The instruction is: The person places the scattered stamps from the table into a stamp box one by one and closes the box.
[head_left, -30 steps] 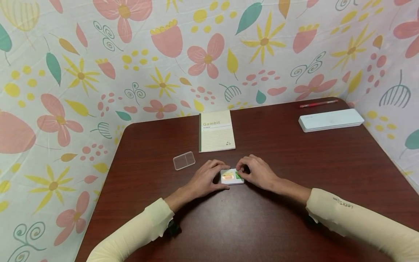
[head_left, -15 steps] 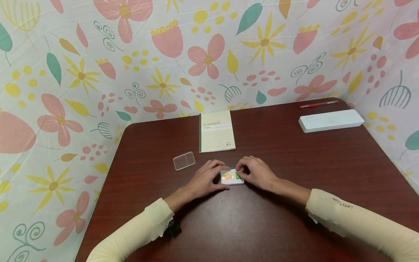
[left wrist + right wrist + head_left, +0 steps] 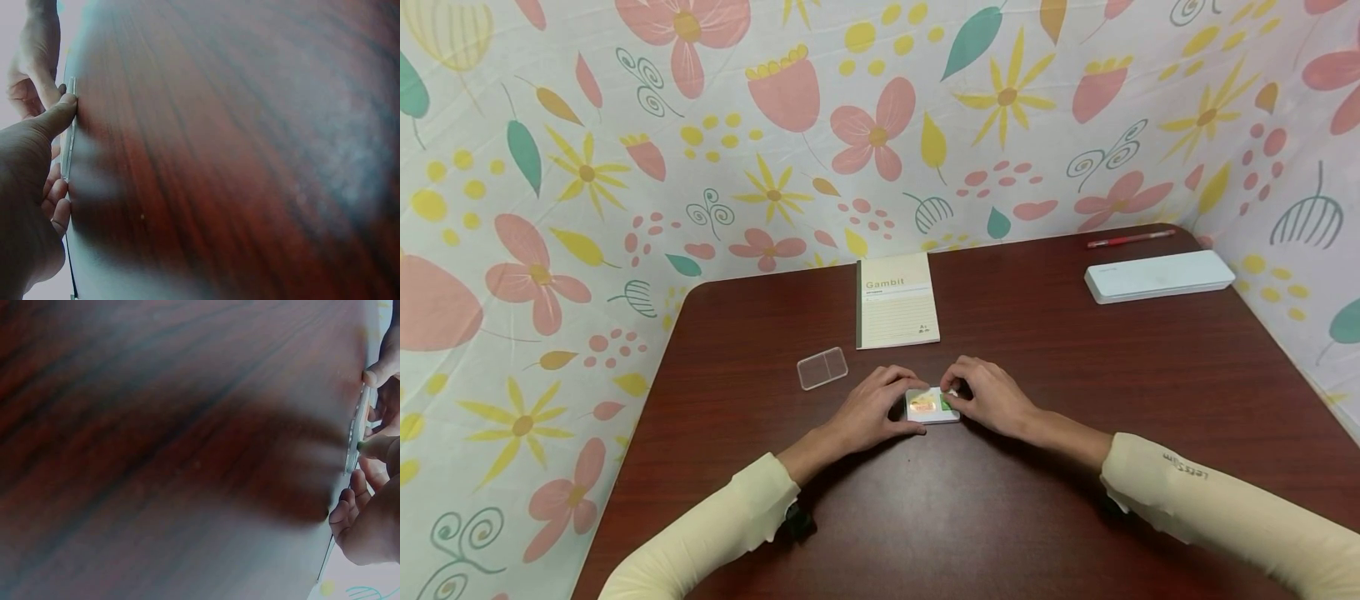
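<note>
A small flat white case [image 3: 932,416] lies on the dark wood table in the head view. An orange-yellow shiny piece [image 3: 922,403] fills its left compartment. At the right compartment a small green piece [image 3: 946,403] shows, partly covered by fingers. My left hand [image 3: 871,408] holds the case by its left end, thumb at the near edge, fingers at the far edge. My right hand [image 3: 996,398] has thumb and index finger pinched at the green piece. Edge-on in the left wrist view, the case [image 3: 70,147] looks thin. Its clear rectangular lid [image 3: 822,368] lies apart, to the left.
A Gambit notebook [image 3: 898,302] lies behind the hands. At the back right are a pale blue box [image 3: 1159,276] and a red pen [image 3: 1131,239]. Flower-printed cloth [image 3: 880,133] stands along the table's back and sides.
</note>
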Tool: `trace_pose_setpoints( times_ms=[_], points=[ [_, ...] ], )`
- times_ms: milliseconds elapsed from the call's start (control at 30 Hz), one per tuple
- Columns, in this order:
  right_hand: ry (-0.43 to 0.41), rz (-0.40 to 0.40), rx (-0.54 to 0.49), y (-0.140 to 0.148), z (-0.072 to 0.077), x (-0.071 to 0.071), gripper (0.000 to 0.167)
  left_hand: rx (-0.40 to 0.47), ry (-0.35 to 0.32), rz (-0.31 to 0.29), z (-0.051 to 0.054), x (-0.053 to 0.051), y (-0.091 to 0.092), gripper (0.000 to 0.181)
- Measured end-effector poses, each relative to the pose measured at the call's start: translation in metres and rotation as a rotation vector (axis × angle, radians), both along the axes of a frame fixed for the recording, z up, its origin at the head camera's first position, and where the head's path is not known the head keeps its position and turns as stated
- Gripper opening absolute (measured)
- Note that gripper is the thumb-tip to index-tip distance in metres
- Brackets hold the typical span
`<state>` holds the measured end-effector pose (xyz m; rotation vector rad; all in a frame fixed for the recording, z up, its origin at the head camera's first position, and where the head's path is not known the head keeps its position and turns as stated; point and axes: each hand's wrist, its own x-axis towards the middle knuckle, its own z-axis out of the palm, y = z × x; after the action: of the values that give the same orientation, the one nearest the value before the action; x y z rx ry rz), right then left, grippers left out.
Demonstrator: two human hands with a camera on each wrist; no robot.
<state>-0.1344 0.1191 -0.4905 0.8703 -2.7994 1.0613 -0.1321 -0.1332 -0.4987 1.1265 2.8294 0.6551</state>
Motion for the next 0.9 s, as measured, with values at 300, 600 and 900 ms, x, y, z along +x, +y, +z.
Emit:
trace_pose_setpoints(
  times_ms=[300,600,900],
  points=[
    [0.006,0.017,-0.036,0.003,0.007,0.0,0.014,0.011,0.002,-0.001,-0.001,0.0,-0.001,0.061],
    [-0.016,0.083,0.058,0.008,0.01,0.002,0.031,-0.001,0.002,-0.011,-0.001,0.0,-0.002,0.062],
    [0.019,0.079,0.093,0.011,0.008,0.005,0.037,0.004,-0.024,-0.03,0.002,-0.001,-0.006,0.062]
  ],
)
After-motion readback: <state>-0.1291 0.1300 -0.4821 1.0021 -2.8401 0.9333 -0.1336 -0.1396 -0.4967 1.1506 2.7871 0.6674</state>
